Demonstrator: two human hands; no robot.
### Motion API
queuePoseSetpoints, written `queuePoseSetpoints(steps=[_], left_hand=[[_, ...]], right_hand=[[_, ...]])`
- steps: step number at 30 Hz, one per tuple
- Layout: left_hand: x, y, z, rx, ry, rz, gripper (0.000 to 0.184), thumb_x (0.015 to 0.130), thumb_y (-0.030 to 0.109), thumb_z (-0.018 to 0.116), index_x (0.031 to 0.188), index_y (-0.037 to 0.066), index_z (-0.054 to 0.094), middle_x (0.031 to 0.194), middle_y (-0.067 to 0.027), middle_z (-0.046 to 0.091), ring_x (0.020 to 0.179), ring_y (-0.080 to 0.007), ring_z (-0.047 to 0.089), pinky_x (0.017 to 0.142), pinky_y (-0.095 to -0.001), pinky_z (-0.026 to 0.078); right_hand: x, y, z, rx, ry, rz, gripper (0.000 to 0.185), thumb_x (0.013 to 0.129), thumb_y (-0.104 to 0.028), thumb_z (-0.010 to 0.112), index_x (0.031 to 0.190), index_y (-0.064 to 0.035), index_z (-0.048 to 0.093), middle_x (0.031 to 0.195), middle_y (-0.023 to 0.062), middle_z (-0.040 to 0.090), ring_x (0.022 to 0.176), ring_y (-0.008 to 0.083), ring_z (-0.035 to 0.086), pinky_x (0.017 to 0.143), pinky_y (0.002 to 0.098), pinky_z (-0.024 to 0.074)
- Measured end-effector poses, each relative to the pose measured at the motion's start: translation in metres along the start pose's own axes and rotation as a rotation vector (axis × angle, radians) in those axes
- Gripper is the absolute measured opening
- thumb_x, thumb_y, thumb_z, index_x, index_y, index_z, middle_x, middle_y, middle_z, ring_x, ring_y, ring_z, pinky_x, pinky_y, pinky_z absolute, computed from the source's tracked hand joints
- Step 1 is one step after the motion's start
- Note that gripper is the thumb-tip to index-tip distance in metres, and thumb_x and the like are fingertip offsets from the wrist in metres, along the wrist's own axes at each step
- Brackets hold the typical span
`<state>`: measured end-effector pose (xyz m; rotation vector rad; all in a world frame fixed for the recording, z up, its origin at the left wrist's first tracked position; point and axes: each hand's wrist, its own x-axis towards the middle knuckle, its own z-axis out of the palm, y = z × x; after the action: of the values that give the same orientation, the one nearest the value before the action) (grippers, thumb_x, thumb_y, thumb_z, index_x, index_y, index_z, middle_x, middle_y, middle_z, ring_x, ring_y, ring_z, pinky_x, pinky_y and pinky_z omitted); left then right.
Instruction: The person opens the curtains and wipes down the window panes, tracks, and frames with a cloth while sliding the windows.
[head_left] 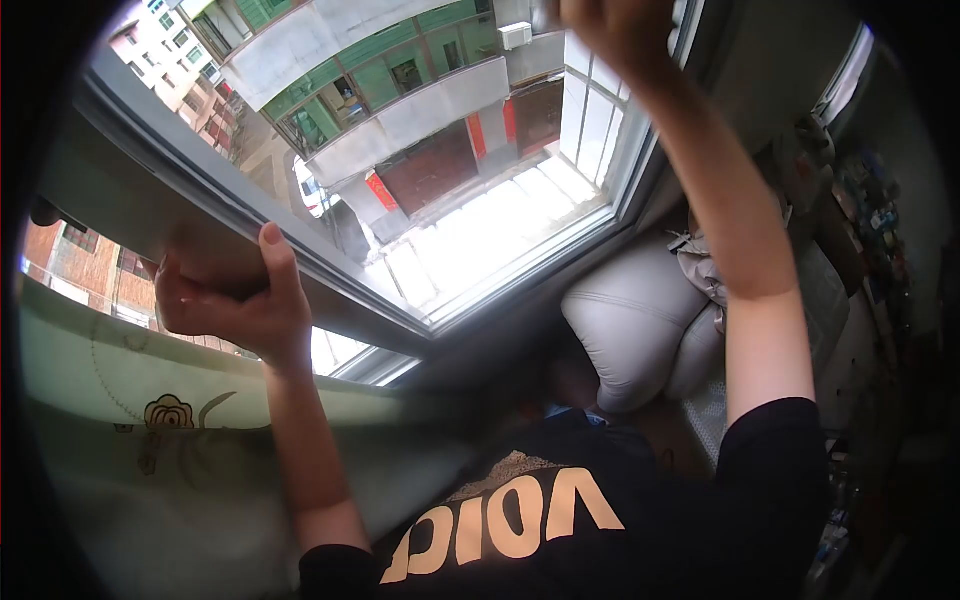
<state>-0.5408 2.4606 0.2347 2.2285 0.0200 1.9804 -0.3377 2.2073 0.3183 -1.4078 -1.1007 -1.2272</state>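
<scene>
My left hand [235, 300] is wrapped round the dark edge of the window frame [330, 285] at the left, its thumb up against the frame and its fingers curled behind. Raised to the top edge of the view, my right hand [622, 30] is partly cut off and blurred. It is near the upper part of the window opening; its fingertips and anything they hold cannot be made out. Between my arms, the window glass shows a building [390, 90] outside.
A pale green curtain [110, 400] with a flower pattern hangs at the lower left, beside my left forearm. Grey padded seating [640, 310] stands below the window, left of my right arm. Blurred small items [870, 200] line the right side.
</scene>
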Motion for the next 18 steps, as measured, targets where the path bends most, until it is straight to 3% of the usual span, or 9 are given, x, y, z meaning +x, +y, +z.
queuePoseSetpoints(steps=[2, 3, 5, 7, 9, 12, 15, 16, 18], left_hand=[[0.000, 0.000, 0.001, 0.013, 0.002, 0.019, 0.080, 0.077, 0.016, 0.080, 0.129, -0.001, 0.022, 0.122, -0.0211, 0.035, 0.108, -0.0267, 0.048, 0.089, -0.0349, 0.052], [0.000, 0.001, 0.002, 0.018, 0.000, 0.019, 0.080, 0.077, 0.016, 0.080, 0.129, -0.001, 0.022, 0.122, -0.0211, 0.035, 0.108, -0.0267, 0.048, 0.089, -0.0349, 0.052], [0.002, 0.003, 0.005, -0.250, 0.008, -0.050, 0.076, 0.078, 0.014, 0.078, 0.129, 0.000, 0.024, 0.124, -0.0213, 0.035, 0.110, -0.0269, 0.048, 0.091, -0.0363, 0.050], [0.001, -0.001, 0.007, -0.286, 0.011, -0.036, 0.076, 0.079, 0.014, 0.078, 0.131, 0.000, 0.025, 0.126, -0.0199, 0.035, 0.113, -0.0272, 0.046, 0.093, -0.0376, 0.049], [0.000, -0.003, 0.005, -0.313, 0.004, -0.018, 0.077, 0.080, 0.014, 0.078, 0.134, -0.001, 0.026, 0.128, -0.0186, 0.035, 0.116, -0.0275, 0.044, 0.095, -0.0388, 0.047], [0.002, -0.001, 0.005, -0.226, -0.009, 0.057, 0.072, 0.080, 0.010, 0.076, 0.133, 0.002, 0.027, 0.131, -0.0184, 0.036, 0.124, -0.0278, 0.039, 0.103, -0.0408, 0.038], [-0.002, -0.001, 0.004, -0.152, -0.029, 0.002, 0.075, 0.075, 0.011, 0.079, 0.131, 0.002, 0.029, 0.133, -0.0203, 0.035, 0.119, -0.0276, 0.042, 0.102, -0.0401, 0.037], [0.000, 0.000, 0.005, -0.202, -0.010, 0.015, 0.075, 0.074, 0.009, 0.079, 0.131, 0.003, 0.030, 0.139, -0.0235, 0.032, 0.121, -0.0294, 0.042, 0.103, -0.0397, 0.036], [0.000, 0.000, 0.005, -0.201, -0.003, 0.019, 0.075, 0.074, 0.009, 0.079, 0.131, 0.004, 0.030, 0.142, -0.0250, 0.030, 0.124, -0.0305, 0.041, 0.104, -0.0397, 0.035]], right_hand=[[-0.091, 0.027, 0.002, -0.333, -0.081, -0.371, 0.025, 0.083, -0.023, 0.067, 0.107, -0.0175, 0.072, 0.107, 0.0061, 0.069, 0.098, 0.0207, 0.066, 0.077, 0.0342, 0.0497], [-0.124, 0.013, 0.001, -0.319, -0.079, -0.384, 0.024, 0.083, -0.022, 0.068, 0.105, -0.0175, 0.073, 0.112, 0.0069, 0.068, 0.100, 0.0201, 0.065, 0.079, 0.0329, 0.0495], [-0.203, 0.003, -0.008, -0.286, -0.298, -0.229, 0.025, 0.083, -0.015, 0.065, 0.106, -0.0184, 0.073, 0.116, 0.0075, 0.066, 0.103, 0.0199, 0.064, 0.084, 0.0341, 0.0491], [-0.288, 0.007, -0.014, 0.057, -0.332, 0.097, 0.033, 0.082, -0.008, 0.063, 0.113, -0.0178, 0.071, 0.114, 0.0066, 0.067, 0.103, 0.0220, 0.063, 0.088, 0.0374, 0.0481], [-0.327, 0.011, -0.034, -0.025, -0.581, 0.068, 0.034, 0.082, -0.004, 0.062, 0.115, -0.0117, 0.068, 0.115, 0.0078, 0.067, 0.105, 0.0232, 0.064, 0.093, 0.0379, 0.0475], [-0.347, 0.003, -0.049, -0.132, -0.645, 0.134, 0.032, 0.082, -0.001, 0.062, 0.113, -0.0073, 0.065, 0.124, 0.0105, 0.062, 0.112, 0.0286, 0.059, 0.100, 0.0406, 0.0449], [-0.346, 0.005, -0.031, -0.160, -0.464, 0.183, 0.030, 0.083, -0.001, 0.061, 0.111, -0.0064, 0.064, 0.136, 0.0172, 0.052, 0.125, 0.0369, 0.049, 0.106, 0.0455, 0.0396], [-0.339, 0.005, -0.017, -0.073, -0.325, 0.292, 0.031, 0.084, -0.004, 0.062, 0.115, -0.0066, 0.063, 0.143, 0.0232, 0.043, 0.135, 0.0427, 0.038, 0.110, 0.0491, 0.0343], [-0.269, 0.003, 0.009, -0.123, -0.089, 0.084, 0.031, 0.088, -0.011, 0.063, 0.116, 0.0024, 0.060, 0.146, 0.0284, 0.038, 0.137, 0.0459, 0.034, 0.113, 0.0496, 0.0295]])
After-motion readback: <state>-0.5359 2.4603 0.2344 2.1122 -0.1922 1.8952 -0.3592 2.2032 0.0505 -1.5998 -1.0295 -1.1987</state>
